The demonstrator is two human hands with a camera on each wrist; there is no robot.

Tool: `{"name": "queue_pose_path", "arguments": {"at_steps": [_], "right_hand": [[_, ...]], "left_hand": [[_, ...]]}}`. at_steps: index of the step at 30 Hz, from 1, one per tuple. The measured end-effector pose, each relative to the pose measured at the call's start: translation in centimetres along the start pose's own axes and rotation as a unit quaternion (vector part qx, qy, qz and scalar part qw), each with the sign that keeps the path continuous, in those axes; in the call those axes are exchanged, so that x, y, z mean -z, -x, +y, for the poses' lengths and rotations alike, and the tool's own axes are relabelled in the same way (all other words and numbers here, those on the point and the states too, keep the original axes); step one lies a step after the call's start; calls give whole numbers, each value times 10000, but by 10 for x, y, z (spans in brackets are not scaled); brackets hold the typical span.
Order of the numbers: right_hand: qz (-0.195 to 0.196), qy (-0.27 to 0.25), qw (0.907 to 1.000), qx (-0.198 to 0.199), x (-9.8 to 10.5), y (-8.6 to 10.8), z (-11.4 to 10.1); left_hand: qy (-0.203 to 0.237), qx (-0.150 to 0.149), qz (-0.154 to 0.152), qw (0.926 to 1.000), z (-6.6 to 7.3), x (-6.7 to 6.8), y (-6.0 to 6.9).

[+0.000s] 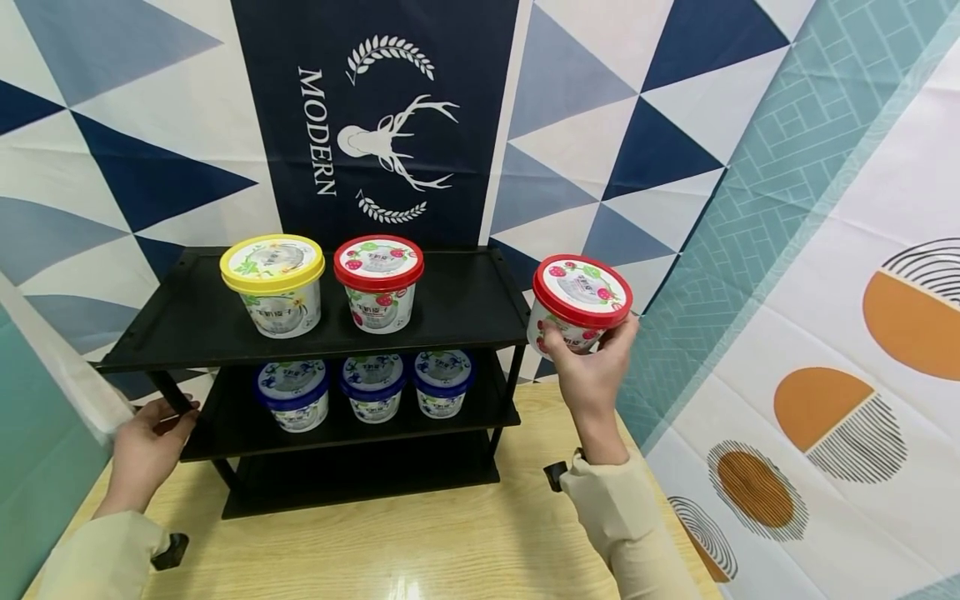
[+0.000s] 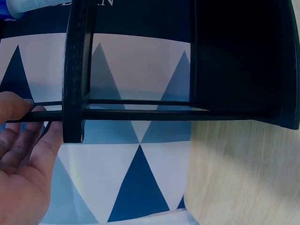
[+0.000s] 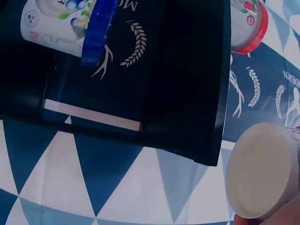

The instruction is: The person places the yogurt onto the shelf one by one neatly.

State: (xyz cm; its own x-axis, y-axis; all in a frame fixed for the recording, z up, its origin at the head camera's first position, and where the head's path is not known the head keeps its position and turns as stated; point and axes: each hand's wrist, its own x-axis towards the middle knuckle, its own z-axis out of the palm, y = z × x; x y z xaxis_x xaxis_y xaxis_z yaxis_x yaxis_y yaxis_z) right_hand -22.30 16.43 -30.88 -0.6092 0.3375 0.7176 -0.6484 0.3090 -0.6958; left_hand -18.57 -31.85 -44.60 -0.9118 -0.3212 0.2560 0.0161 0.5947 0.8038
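My right hand [image 1: 596, 379] holds a red-lidded tub [image 1: 577, 304] in the air, just right of the black shelf's [image 1: 465, 292] top tier. In the right wrist view the held tub's pale base [image 3: 260, 171] faces the camera. My left hand [image 1: 146, 446] grips a thin post at the shelf's left side, thumb and fingers round the bar [image 2: 44, 115] in the left wrist view. A yellow-lidded tub [image 1: 277, 287] and another red-lidded tub [image 1: 378, 283] stand side by side on the top tier. Several blue-lidded tubs, one at the left [image 1: 292, 396], stand in a row on the middle tier.
The shelf stands on a light wooden table [image 1: 360, 542]. Behind it hangs a patterned cloth [image 1: 570, 108] with triangles and a deer head. A cloth with orange half-circles [image 1: 832, 350] hangs at the right, and a teal surface [image 1: 37, 417] lies at the left.
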Motion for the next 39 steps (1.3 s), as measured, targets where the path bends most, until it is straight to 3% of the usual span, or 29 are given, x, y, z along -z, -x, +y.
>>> {"name": "queue_pose_path", "arguments": {"at_steps": [8,21,39], "right_hand": [[-130,-79,9999,-14,-11,-2,-2],[-481,-80,9977,-462,-24,-4,-2],[-623,-197,9952,-732,-36,-9,-2]], "left_hand": [[13,3,20,10000,0,0,1],[-156,222,-178,9995,0,-1,1],[-154,220,-238,9994,1,1,1]]}}
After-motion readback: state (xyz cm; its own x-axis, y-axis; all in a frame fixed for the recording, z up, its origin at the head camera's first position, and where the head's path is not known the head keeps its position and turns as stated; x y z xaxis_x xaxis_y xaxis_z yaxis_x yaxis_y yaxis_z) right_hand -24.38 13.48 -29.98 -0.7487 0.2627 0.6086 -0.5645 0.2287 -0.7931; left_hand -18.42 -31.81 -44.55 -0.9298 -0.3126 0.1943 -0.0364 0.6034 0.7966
